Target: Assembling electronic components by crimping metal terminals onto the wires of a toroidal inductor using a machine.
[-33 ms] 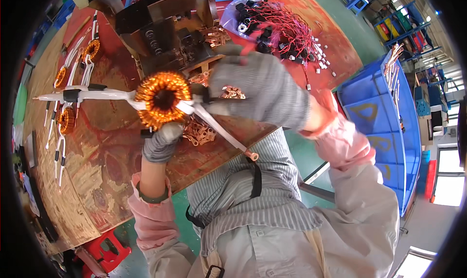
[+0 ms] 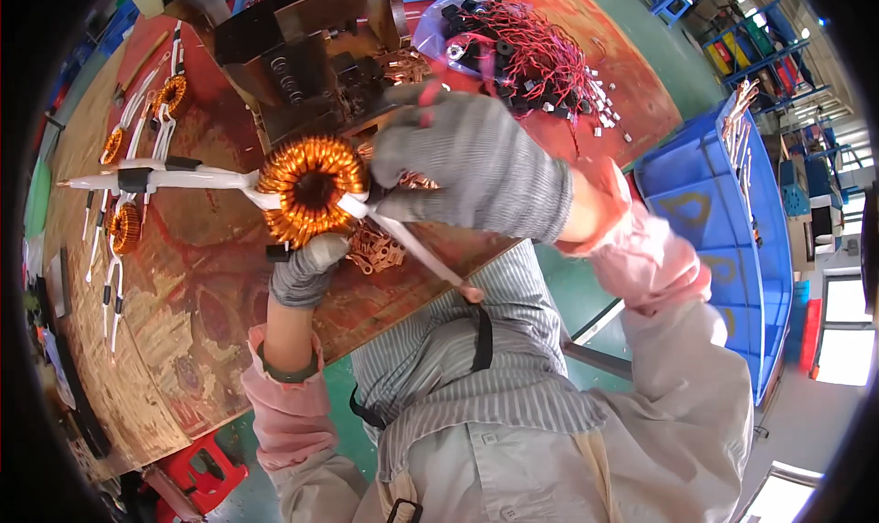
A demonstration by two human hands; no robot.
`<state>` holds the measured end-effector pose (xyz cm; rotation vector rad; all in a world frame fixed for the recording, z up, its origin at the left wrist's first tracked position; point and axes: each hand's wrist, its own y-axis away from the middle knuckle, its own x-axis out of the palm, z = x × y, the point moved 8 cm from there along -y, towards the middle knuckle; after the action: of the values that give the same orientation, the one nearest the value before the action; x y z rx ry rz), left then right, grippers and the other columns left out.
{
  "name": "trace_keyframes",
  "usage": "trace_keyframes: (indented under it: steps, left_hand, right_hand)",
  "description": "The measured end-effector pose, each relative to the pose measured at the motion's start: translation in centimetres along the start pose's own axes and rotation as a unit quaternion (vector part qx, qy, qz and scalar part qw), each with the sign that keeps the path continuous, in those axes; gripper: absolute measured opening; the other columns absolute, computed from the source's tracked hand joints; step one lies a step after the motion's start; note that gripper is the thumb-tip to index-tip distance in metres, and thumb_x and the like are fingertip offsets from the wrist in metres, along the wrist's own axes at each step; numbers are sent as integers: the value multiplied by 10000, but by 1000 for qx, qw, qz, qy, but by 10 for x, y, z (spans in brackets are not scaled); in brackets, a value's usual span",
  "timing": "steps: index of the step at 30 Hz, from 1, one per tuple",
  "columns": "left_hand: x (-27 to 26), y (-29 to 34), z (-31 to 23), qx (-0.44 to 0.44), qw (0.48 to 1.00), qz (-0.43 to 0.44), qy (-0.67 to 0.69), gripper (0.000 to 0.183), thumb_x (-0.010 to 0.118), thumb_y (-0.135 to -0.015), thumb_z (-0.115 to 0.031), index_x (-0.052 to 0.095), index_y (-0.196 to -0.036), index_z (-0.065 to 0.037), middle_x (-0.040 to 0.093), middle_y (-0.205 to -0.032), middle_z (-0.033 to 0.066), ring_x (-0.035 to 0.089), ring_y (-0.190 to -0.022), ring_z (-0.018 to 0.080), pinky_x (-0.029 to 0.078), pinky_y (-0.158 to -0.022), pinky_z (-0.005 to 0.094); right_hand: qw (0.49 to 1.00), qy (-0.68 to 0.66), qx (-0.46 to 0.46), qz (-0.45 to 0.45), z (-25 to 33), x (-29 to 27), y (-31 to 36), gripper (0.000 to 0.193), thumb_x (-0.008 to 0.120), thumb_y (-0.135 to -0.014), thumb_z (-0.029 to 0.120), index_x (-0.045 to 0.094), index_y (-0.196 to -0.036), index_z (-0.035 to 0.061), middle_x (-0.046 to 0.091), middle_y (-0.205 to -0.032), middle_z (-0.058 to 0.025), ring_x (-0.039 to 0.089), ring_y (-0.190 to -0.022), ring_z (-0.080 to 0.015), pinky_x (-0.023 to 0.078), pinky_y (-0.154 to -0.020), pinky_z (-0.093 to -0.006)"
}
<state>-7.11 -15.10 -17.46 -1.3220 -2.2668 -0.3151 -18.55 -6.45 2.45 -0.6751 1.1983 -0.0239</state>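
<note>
A toroidal coil wound in copper wire (image 2: 314, 191) is held above the table, white-sleeved leads (image 2: 215, 179) with black bands running left from it. My left hand (image 2: 307, 271), in a grey glove, grips the coil from below, thumb against its lower edge. Close at the coil's right side is my right hand (image 2: 472, 161), also gloved and slightly blurred. Its fingers are bent together, and whatever they hold is hidden. Below the right thumb another white-sleeved lead (image 2: 430, 262) slants down to a copper terminal (image 2: 472, 294). Loose copper terminals (image 2: 375, 251) lie beneath the coil.
Other coils (image 2: 125, 228) with white leads lie on the worn wooden table (image 2: 211, 340) at left. A dark metal machine (image 2: 284, 74) stands behind the coil. Red-wired black parts (image 2: 540, 60) are heaped at the back right. A blue bin (image 2: 700, 239) is at right.
My right hand has moved slightly left, closer against the coil, covering the dark piece seen by its fingers. The coil has shifted a little right, and the hanging lead has moved slightly.
</note>
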Motion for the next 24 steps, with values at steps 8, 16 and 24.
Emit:
trace_keyframes:
  steps: [8, 16, 24]
  left_hand:
    - [-37, 41, 32, 21, 971, -6, 240, 558, 478, -862, -379, 339, -1287, -44, 436, -1244, 112, 410, -1153, 218, 311, -1016, 353]
    - [79, 86, -13, 37, 975, -13, -217, 627, 550, -785, -411, 380, -1258, -36, 411, -1261, 164, 425, -1141, 266, 338, -990, 401]
    - [53, 75, -125, 408, 887, -178, -122, 696, 623, -708, -444, 421, -1229, -27, 385, -1279, 217, 439, -1130, 313, 365, -964, 448]
  right_hand:
    - [995, -77, -51, 31, 7, -32, -51, 208, 656, -741, 275, 589, -800, 88, 560, -698, -51, 573, -665, -237, 441, -551, -332]
    - [972, -222, -20, 77, 12, 77, -48, 300, 606, -816, 330, 536, -684, 70, 544, -649, -108, 556, -608, -293, 430, -525, -346]
    - [915, -360, 145, -110, -62, 50, -4, 288, 641, -778, 343, 594, -921, 97, 635, -836, -110, 612, -773, -283, 485, -650, -333]
